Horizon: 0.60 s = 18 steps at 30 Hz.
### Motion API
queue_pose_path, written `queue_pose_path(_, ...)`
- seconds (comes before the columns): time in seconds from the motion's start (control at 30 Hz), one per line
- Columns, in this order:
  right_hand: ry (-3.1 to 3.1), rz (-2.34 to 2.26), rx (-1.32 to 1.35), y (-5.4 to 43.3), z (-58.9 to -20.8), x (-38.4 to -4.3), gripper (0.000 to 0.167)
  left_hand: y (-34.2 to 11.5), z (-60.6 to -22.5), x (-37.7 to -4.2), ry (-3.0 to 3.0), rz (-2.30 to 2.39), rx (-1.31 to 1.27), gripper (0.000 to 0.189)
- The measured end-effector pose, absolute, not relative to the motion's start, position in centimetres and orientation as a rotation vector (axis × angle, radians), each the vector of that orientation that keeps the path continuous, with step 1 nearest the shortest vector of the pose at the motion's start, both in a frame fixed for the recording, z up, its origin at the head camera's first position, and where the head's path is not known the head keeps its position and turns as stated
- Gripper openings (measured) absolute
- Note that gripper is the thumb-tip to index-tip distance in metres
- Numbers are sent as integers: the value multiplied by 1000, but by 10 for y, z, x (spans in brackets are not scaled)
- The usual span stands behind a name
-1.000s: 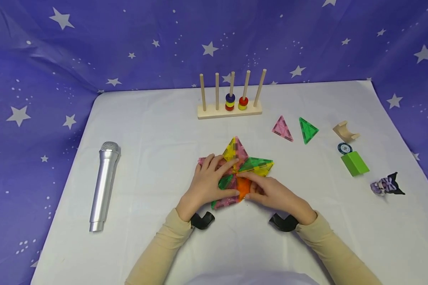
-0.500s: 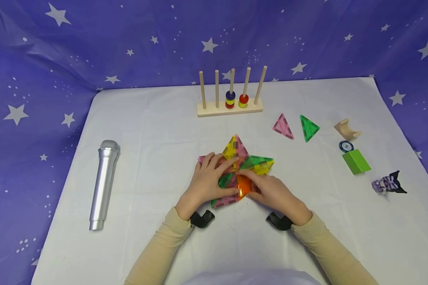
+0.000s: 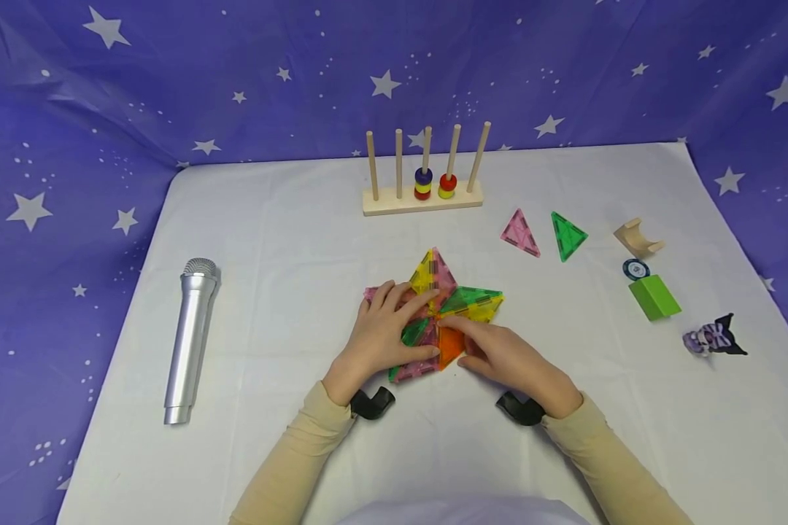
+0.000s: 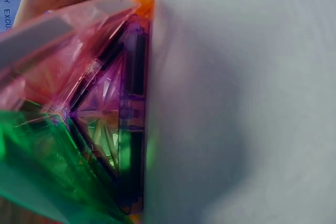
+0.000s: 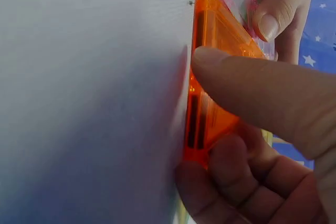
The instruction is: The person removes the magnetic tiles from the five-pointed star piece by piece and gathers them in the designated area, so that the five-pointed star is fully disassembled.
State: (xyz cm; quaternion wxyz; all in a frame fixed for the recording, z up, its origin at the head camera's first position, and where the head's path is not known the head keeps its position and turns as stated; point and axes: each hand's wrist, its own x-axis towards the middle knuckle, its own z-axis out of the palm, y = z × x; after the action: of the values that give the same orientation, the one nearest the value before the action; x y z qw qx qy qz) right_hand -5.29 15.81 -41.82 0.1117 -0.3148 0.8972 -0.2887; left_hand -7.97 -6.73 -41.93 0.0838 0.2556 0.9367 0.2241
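Note:
A star of translucent magnetic tiles (image 3: pixel 433 273) in pink, yellow, green and orange rises in raised points on the white table. My left hand (image 3: pixel 384 332) rests over its left side, fingers spread and fairly straight, thumb against a lower pink tile (image 3: pixel 416 370). From the right, my right hand (image 3: pixel 499 354) holds the orange magnetic tile (image 3: pixel 451 348), index finger near the star's centre. In the right wrist view the thumb lies on that orange tile (image 5: pixel 220 32) with curled fingers below it. Pink and green tiles (image 4: pixel 47 161) fill the left wrist view's left side. The hands hide part of the star.
Two loose triangular tiles, pink (image 3: pixel 520 233) and green (image 3: pixel 568 236), lie behind right. A peg stand (image 3: pixel 423 207) with rings stands at the back, a silver microphone (image 3: pixel 191 343) at left. At right are a wooden arch (image 3: pixel 637 238), chip (image 3: pixel 635 269), green block (image 3: pixel 655 297) and figurine (image 3: pixel 714 337).
My right hand moved slightly left, then back right; its thumb is now a little farther right along the orange tile. My left hand has stayed in place on the star.

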Motion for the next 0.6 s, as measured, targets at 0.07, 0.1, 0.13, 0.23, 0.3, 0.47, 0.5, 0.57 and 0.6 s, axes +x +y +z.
queue_pose_path(0.07,2652,-858,-950,160,-419,-51,61,-67,-419,-80,2796,672,765,80)
queue_pose_path(0.1,2663,-862,-962,161,-419,-50,61,-67,-419,-80,2797,674,766,80)
queue_pose_path(0.13,2677,-863,-976,163,-420,-49,61,-67,-420,-79,2798,673,768,80)
queue_pose_path(0.23,2694,-889,-1009,166,-420,-47,58,-67,-420,-79,2800,676,770,80)
queue_pose_path(0.3,2691,-911,-1038,168,-421,-47,56,-68,-420,-79,2803,664,771,80)
queue_pose_path(0.47,2686,-917,-1062,170,-422,-48,49,-68,-420,-79,2809,647,765,80)
queue_pose_path(0.5,2688,-914,-1048,171,-421,-48,48,-68,-420,-79,2807,647,763,80)
queue_pose_path(0.57,2671,-929,-997,171,-420,-48,47,-67,-419,-79,2805,646,762,80)
queue_pose_path(0.6,2651,-954,-963,172,-420,-48,47,-67,-419,-79,2803,644,762,80)
